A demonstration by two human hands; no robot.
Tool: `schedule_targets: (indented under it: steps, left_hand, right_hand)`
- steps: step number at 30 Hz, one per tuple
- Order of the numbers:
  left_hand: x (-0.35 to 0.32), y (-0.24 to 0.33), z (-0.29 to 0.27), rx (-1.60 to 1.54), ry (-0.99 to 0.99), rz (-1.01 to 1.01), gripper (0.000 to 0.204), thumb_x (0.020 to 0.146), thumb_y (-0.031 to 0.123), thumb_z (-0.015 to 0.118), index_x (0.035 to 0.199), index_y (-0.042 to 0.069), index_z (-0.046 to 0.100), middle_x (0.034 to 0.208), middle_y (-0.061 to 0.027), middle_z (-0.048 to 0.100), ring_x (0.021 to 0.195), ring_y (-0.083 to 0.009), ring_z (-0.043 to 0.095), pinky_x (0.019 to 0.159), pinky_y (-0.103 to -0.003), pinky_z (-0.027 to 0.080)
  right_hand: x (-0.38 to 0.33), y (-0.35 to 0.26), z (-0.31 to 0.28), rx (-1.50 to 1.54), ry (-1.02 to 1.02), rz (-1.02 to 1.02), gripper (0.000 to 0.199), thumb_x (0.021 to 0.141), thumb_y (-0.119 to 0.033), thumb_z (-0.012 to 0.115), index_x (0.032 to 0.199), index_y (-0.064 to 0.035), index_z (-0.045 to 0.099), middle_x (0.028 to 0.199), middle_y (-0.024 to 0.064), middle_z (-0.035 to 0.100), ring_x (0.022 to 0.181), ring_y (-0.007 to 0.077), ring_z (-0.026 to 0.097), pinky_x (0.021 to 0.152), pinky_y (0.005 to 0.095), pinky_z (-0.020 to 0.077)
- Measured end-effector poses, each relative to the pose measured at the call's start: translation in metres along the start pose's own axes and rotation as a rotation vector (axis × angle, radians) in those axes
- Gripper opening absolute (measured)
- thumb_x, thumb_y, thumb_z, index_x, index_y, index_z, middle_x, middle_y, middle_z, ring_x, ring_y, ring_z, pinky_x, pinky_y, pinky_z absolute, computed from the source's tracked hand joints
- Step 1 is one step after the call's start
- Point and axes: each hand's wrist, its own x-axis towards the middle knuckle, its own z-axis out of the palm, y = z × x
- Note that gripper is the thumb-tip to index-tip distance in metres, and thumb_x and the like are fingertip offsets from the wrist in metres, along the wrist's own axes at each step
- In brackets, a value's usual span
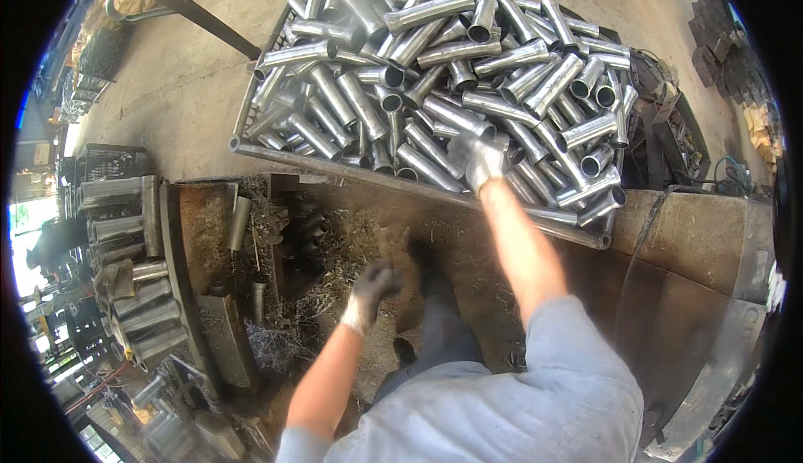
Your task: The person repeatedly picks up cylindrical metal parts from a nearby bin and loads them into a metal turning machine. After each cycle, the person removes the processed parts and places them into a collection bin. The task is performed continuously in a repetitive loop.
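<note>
A large mesh-sided bin (351, 164) holds a heap of shiny metal tubes (364, 107), lying in all directions. My right hand (485, 160), in a pale glove, reaches over the bin's near side among the tubes. Motion smears its fingers, so whether they grip a tube does not show. Lower and to the left, my left hand (374, 290) hangs in front of my body, in a glove with a pale cuff and dark fingers. Its fingers are curled in, with nothing visible in them.
On the left, several thicker metal tubes (138, 262) lie side by side along a dark metal rail (186, 287). Metal shavings (288, 337) litter the area below. A metal surface (686, 237) extends at right. Dark blocks (719, 53) are stacked at far right.
</note>
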Motion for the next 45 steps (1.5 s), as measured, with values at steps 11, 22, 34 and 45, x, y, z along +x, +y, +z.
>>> schedule_targets:
  steps: [11,22,34,45]
  left_hand:
    - [-0.029,0.072,0.01,-0.785,0.091,-0.049,0.041,0.108,0.038,0.061,0.127,0.002,0.06,0.098,-0.0139,0.069,0.085,-0.0286,0.071,0.081,-0.046,0.063]
    - [-0.23,-0.221,-0.164,-0.288,0.552,-0.59,0.038,0.095,0.03,0.08,0.116,-0.001,0.07,0.084,-0.0111,0.072,0.067,-0.0264,0.07,0.068,-0.043,0.062]
    - [-0.521,-0.574,-0.229,-0.523,1.856,-0.252,0.05,0.081,0.003,0.076,0.127,0.001,0.057,0.09,-0.0142,0.071,0.07,-0.0263,0.07,0.063,-0.04,0.059]
    - [-0.72,-0.425,-0.315,-0.655,1.59,0.91,0.039,0.077,-0.004,0.079,0.115,0.0,0.069,0.099,-0.0097,0.076,0.093,-0.0218,0.075,0.089,-0.038,0.062]
  right_hand:
    - [-0.069,-0.064,-0.001,-1.924,-0.292,-0.675,0.031,0.093,-0.035,0.072,0.111,-0.01,0.077,0.099,0.0155,0.079,0.087,0.0316,0.078,0.077,0.0455,0.0639]
    - [0.054,-0.082,-0.028,-2.365,-0.245,-0.284,0.052,0.079,-0.045,0.074,0.106,-0.001,0.083,0.098,0.0253,0.079,0.093,0.036,0.079,0.084,0.0482,0.0613]
    - [-0.441,0.226,0.066,-1.428,-1.113,-0.025,0.035,0.076,-0.007,0.084,0.109,-0.0033,0.073,0.096,0.0066,0.076,0.081,0.0183,0.074,0.075,0.0352,0.0621]
    - [-0.826,0.488,0.103,-1.245,-2.126,-0.232,0.046,0.076,-0.017,0.092,0.116,-0.0061,0.071,0.105,0.0059,0.076,0.095,0.0156,0.072,0.089,0.0329,0.0588]
